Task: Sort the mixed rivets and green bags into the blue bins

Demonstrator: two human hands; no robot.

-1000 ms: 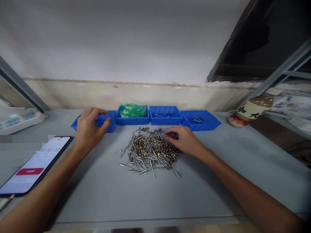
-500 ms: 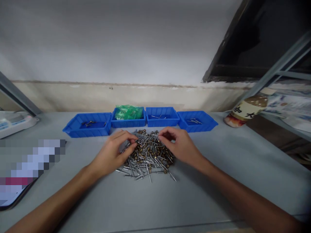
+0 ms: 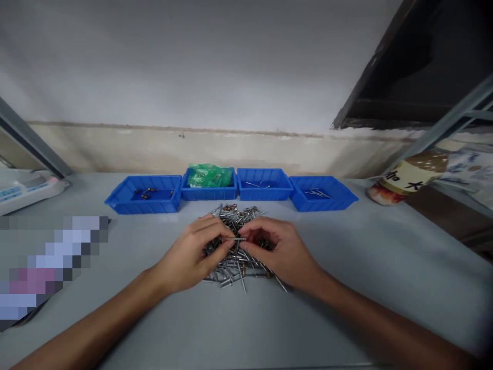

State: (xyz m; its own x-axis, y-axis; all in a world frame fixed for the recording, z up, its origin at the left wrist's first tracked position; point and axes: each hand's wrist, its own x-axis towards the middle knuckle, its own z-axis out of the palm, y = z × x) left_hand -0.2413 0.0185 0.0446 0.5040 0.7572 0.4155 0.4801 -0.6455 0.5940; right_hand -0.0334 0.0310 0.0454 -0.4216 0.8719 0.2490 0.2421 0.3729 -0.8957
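Note:
A thin silver blind rivet lies level between my two hands, above a heap of small metal parts. The thumb and fingertips of my left hand pinch one end of it. My right hand has its thumb and index finger closed around the other end. Below them spreads the heap, a mix of silver rivets and brass-coloured pieces too small to name surely. Both hands cover much of its middle and sides.
Blue trays stand in a row behind the heap: the left one with brass-coloured pieces, another with a green bag, then a tray and the right tray with thin pins. A bottle, power strip and pixelated device flank them.
My hands have come closer together and slightly towards me, and a rivet now shows between their fingertips. The view has shifted slightly.

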